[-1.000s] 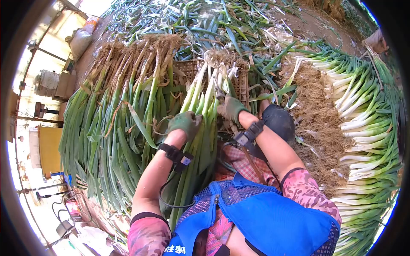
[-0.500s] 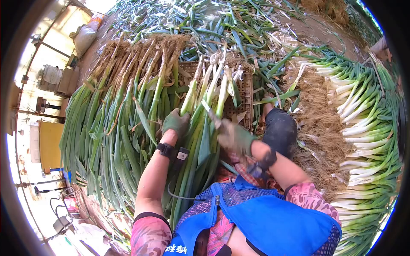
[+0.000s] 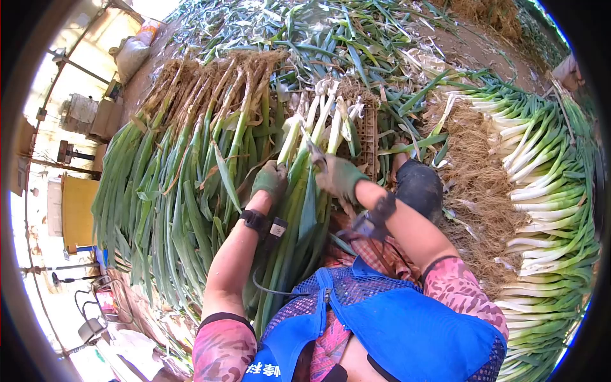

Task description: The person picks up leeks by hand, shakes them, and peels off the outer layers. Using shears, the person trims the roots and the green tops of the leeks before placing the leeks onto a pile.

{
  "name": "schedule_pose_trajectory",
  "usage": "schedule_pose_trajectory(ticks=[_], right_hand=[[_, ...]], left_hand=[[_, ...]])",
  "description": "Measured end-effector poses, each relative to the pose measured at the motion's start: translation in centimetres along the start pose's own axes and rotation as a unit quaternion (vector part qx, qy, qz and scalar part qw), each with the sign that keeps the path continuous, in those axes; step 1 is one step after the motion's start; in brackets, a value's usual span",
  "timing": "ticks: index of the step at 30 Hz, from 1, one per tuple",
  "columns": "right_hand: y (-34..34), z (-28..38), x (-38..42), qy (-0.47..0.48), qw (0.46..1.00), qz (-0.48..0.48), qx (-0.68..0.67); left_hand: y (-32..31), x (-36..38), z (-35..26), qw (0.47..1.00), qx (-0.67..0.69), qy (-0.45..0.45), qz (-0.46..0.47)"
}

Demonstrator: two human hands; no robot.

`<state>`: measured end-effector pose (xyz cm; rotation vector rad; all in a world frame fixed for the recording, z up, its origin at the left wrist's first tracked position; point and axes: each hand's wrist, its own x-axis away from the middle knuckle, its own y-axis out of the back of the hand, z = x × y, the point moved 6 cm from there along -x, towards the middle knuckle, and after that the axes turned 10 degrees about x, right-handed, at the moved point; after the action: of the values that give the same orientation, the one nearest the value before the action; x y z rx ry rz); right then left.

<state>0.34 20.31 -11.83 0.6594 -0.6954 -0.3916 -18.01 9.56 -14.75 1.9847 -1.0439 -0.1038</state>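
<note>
My left hand [image 3: 272, 179], in a dark green glove, is closed around a green onion stalk [image 3: 287, 145] at the near side of a trimmed bunch. My right hand [image 3: 342, 178], gloved too, grips a knife [image 3: 313, 149]. Its narrow blade points up and left and lies against the pale stalks just beyond my left hand. The trimmed green onions [image 3: 312, 114] have white ends, and their leaves run back toward my lap. Left of them lies a thick row of untrimmed green onions [image 3: 181, 165] with brown roots. My fingers partly hide the knife handle.
A brown plastic crate [image 3: 368, 140] sits under the bunch's far end. Cleaned green onions with tangled roots [image 3: 477, 210] are stacked along the right. Loose leaves [image 3: 318, 32] cover the ground ahead. At left are a yellow panel [image 3: 79, 213] and a sack [image 3: 132, 58].
My right hand has moved forward and slightly left, bringing the knife blade farther up the stalks. My left hand has shifted slightly right, still holding the stalk.
</note>
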Motion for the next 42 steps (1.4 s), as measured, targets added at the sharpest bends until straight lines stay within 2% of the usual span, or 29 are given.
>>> schedule_pose_trajectory(ticks=[4, 5, 8, 10, 12, 14, 16, 17, 20, 21, 22, 23, 25, 26, 27, 28, 30, 31, 32, 33, 35, 37, 38, 39, 40, 41, 42], right_hand=[[1.3, 0.1, -6.4, -0.045, 0.998, 0.025, 0.031], [1.0, -0.1, -7.7, -0.009, 0.998, 0.018, 0.059], [1.4, 1.8, -3.4, -0.007, 0.996, 0.090, -0.005], [0.1, 1.3, -1.8, -0.004, 0.995, 0.039, 0.091], [-0.3, 1.0, -1.9, 0.012, 0.994, 0.031, 0.106], [0.8, 1.1, -2.9, -0.014, 0.993, 0.073, 0.089], [1.5, 1.0, -5.0, 0.005, 0.995, 0.020, 0.094], [1.5, 1.6, -6.1, 0.065, 0.987, 0.031, 0.146], [1.7, 1.0, -9.7, -0.005, 0.994, 0.082, 0.068], [1.1, 0.4, -12.0, 0.069, 0.990, 0.074, 0.097], [0.9, 0.1, -13.1, 0.104, 0.984, 0.086, 0.114], [0.6, -0.2, -14.2, 0.139, 0.977, 0.097, 0.129], [-1.7, 0.6, -15.7, 0.214, 0.914, 0.123, 0.323], [-3.9, 1.4, -16.4, 0.282, 0.812, 0.111, 0.498], [-1.9, 2.7, -12.4, 0.180, 0.904, 0.129, 0.365], [0.5, 4.4, -7.8, 0.080, 0.967, 0.116, 0.211], [0.2, 4.6, -6.1, 0.103, 0.962, 0.073, 0.241], [0.7, 4.8, -6.0, 0.099, 0.966, 0.085, 0.223], [1.0, 4.9, -6.5, 0.052, 0.956, 0.130, 0.257], [1.2, 4.8, -8.2, 0.076, 0.944, 0.135, 0.290], [0.9, 2.3, -10.7, -0.060, 0.984, 0.142, 0.086], [0.8, 4.0, -12.7, 0.168, 0.956, 0.045, 0.237], [0.5, 1.0, -11.8, -0.072, 0.992, 0.071, -0.074], [1.3, 2.1, -9.3, -0.072, 0.990, 0.093, -0.083], [0.8, 1.2, -9.1, -0.073, 0.993, 0.088, -0.029], [0.7, 0.8, -8.7, -0.015, 0.999, 0.047, 0.009], [0.4, 0.5, -8.0, 0.042, 0.998, 0.005, 0.044]], left_hand=[[-0.6, 0.5, -0.1, 1.000, -0.019, 0.009, 0.019], [-0.5, 0.6, -0.4, 0.999, -0.032, 0.016, 0.021], [0.1, 0.8, -0.8, 0.998, -0.049, 0.034, 0.020], [0.0, 0.5, -0.2, 0.997, -0.053, 0.047, 0.016], [-0.3, 0.0, 0.7, 0.998, -0.038, 0.052, 0.021], [-0.6, -0.4, 1.5, 0.998, -0.033, 0.048, 0.029], [-0.6, -0.3, 1.5, 0.998, -0.032, 0.051, 0.024], [-0.6, -0.3, 1.6, 0.998, -0.032, 0.048, 0.022], [-0.8, -0.5, 1.9, 0.998, -0.020, 0.048, 0.020], [-1.2, -0.8, 2.7, 0.999, -0.011, 0.042, 0.011], [-1.4, -1.0, 3.2, 0.999, -0.003, 0.036, 0.001], [-1.3, -0.8, 2.9, 0.999, -0.005, 0.038, 0.004], [-0.8, -0.3, 2.0, 0.999, -0.011, 0.043, 0.007], [-0.8, -0.3, 2.2, 0.999, 0.003, 0.048, 0.006], [-0.7, -0.3, 2.2, 0.998, 0.006, 0.055, 0.010], [-0.7, -0.3, 2.3, 0.998, 0.009, 0.062, 0.014], [-1.0, -0.6, 2.7, 0.998, 0.013, 0.054, 0.018], [-1.3, -0.6, 2.9, 0.998, 0.014, 0.050, 0.022], [-1.5, -0.7, 3.1, 0.998, 0.014, 0.052, 0.027], [-1.4, -0.6, 2.9, 0.998, 0.014, 0.053, 0.032], [-1.0, -0.4, 2.9, 0.998, 0.008, 0.032, 0.044], [0.5, 0.3, 2.9, 0.998, 0.000, -0.013, 0.058], [1.9, 1.1, 3.7, 0.994, -0.044, -0.009, 0.099], [3.8, 2.1, 4.1, 0.984, -0.102, -0.003, 0.144], [5.7, 3.7, 5.1, 0.982, -0.115, 0.009, 0.149], [7.4, 4.8, 6.7, 0.979, -0.133, -0.006, 0.153], [9.6, 7.2, 7.0, 0.964, -0.168, 0.007, 0.205]])
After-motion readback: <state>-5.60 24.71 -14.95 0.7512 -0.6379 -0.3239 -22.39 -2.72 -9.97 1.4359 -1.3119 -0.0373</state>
